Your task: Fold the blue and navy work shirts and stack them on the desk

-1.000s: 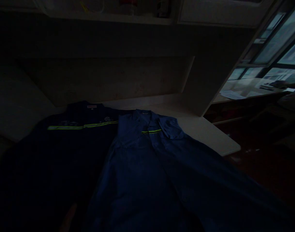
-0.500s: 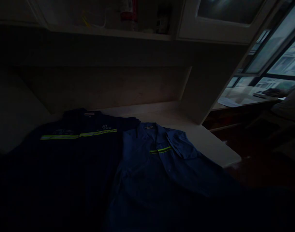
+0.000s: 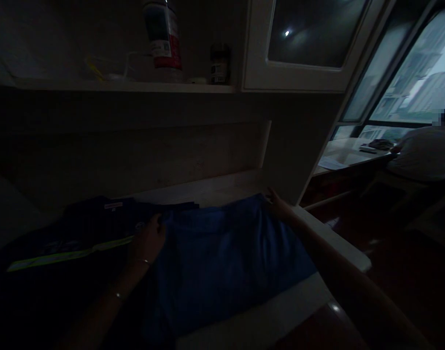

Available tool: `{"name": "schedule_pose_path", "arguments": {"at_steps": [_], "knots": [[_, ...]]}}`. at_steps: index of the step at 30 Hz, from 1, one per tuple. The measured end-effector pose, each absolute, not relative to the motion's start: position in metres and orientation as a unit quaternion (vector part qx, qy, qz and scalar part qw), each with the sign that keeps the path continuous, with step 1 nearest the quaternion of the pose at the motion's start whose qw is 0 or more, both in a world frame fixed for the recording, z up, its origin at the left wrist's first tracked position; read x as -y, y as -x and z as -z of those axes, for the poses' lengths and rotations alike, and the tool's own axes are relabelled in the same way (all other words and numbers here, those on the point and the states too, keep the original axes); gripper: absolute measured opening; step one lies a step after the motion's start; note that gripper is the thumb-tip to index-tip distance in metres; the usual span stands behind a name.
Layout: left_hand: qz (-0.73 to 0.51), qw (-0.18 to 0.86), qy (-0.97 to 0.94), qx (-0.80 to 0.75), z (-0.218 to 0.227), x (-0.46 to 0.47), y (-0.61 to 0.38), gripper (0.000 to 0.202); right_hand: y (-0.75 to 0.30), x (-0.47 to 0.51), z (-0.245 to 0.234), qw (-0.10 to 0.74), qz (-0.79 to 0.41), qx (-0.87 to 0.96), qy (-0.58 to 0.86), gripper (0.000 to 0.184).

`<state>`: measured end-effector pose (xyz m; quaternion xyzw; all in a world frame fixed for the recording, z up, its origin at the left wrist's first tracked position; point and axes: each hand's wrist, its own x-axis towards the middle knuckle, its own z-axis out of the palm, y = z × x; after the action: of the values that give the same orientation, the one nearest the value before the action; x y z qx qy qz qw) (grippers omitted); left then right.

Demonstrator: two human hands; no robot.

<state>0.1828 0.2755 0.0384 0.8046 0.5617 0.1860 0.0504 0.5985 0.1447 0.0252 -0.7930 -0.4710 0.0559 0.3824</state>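
A blue work shirt lies folded over on a pale table, its plain side up. My left hand grips the shirt's far left corner, fingers closed on the cloth. Over at the far right corner, my right hand pinches the fabric. To the left lies a dark navy shirt with a yellow-green reflective stripe. The room is very dim.
A shelf above holds a bottle and a small jar. A white cabinet door hangs at upper right. Another person sits at a desk by the windows, far right.
Both my hands have come into view and carried the blue shirt's lower part up over its collar, hiding its stripe. My view has tilted upward and shows more of the shelf.
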Motion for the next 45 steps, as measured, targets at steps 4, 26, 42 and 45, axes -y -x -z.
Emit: {"name": "schedule_pose_path", "arguments": {"at_steps": [4, 26, 42, 45], "knots": [[-0.168, -0.049, -0.883, -0.435, 0.009, -0.243, -0.219, 0.052, -0.569, -0.146, 0.041, 0.129, -0.037, 0.533, 0.836, 0.056], [-0.07, 0.01, -0.921, -0.384, 0.09, -0.371, -0.402, 0.071, -0.738, -0.246, 0.08, 0.021, -0.054, 0.532, 0.845, 0.066], [-0.119, -0.028, -0.943, -0.311, 0.045, -0.253, -0.298, 0.038, -0.713, -0.255, 0.065, -0.027, 0.138, 0.524, 0.84, 0.05], [-0.13, 0.011, -0.918, -0.373, 0.038, -0.169, -0.205, 0.033, -0.683, -0.247, 0.063, 0.017, 0.158, 0.476, 0.865, 0.044]]}}
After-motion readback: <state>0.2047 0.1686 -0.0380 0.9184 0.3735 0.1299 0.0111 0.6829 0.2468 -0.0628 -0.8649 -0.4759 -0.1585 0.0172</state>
